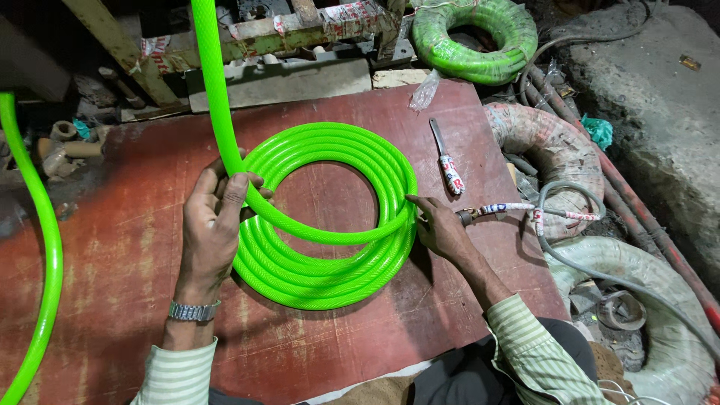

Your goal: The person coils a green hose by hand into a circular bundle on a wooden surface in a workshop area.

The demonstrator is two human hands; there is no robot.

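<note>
Left hand (212, 217) fingers clenched on green hose (330, 217) coil (on red table (135, 247)), right hand (439, 227) fingers pressing coil's edge, grip unclear, knife (448, 159) nearby

Showing two ring-shaped packages (551, 150) in grimy pale wrapping, lying right of the red board (135, 300); showing white-and-red printed labels (349, 13) sticking to the metal frame (262, 34) above.

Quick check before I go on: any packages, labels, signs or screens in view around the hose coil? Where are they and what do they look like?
Printed tape: wrapped round the knife handle right of the green coil; white with red marks.
Printed tape: on the tool by the right hand; white and red.
Clear plastic bag: board's top edge, crumpled.
No screens or signs.
</note>
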